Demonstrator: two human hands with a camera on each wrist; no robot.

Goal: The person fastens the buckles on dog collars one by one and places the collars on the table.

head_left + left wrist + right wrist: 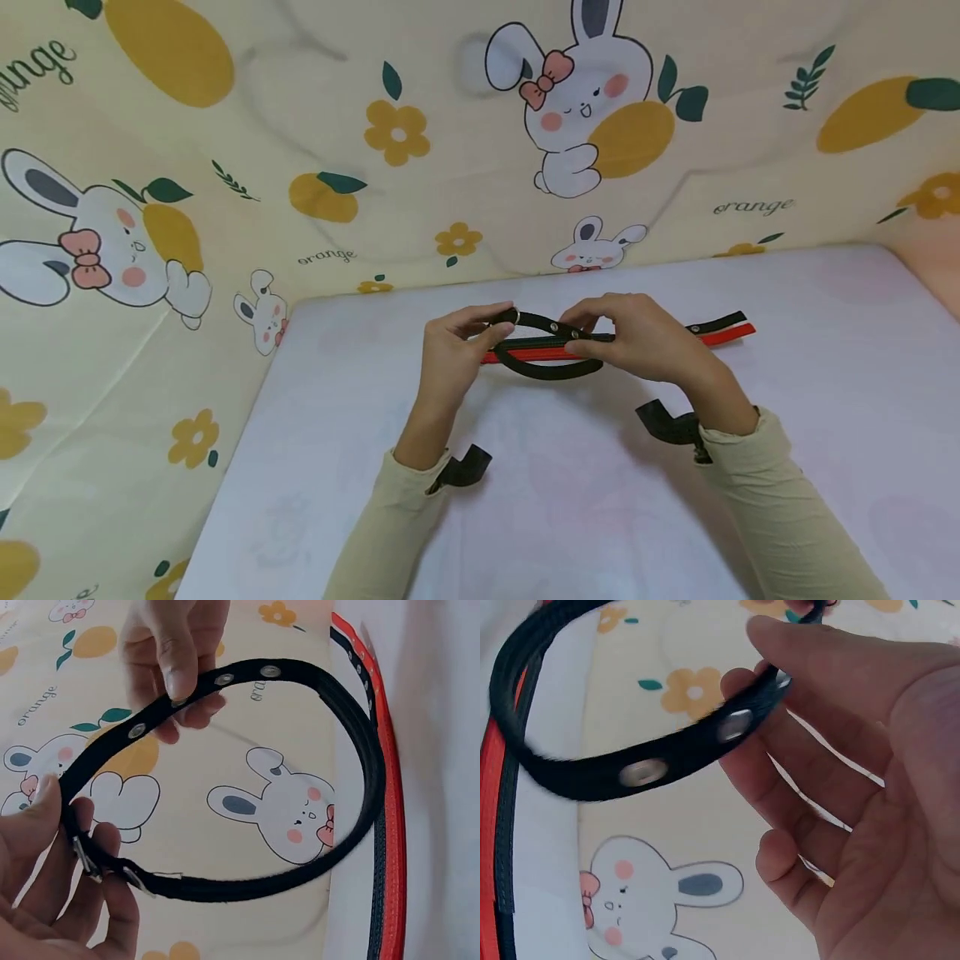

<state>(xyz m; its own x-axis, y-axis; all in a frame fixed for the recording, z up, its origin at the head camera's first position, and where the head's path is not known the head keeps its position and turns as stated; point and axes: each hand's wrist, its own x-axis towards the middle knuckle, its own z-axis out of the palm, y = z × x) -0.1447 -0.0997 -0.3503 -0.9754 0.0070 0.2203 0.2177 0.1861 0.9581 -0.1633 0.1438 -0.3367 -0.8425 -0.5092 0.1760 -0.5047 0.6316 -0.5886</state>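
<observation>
A black collar (232, 891) with metal eyelets is bent round into a loop, held up over the white table. My left hand (450, 346) grips it at the metal buckle (86, 859), thumb on one side and fingers on the other. With thumb and fingertips, my right hand (637, 342) pinches the eyeleted stretch of the strap. Behind the loop, a red collar (723, 335) and a second black collar (723, 322) lie side by side on the table, partly hidden by the right hand.
The white table top (525, 500) runs up to a cream cloth (450, 192) printed with rabbits, oranges and flowers at the back and left. Dark straps (465, 467) hang at both sleeve cuffs.
</observation>
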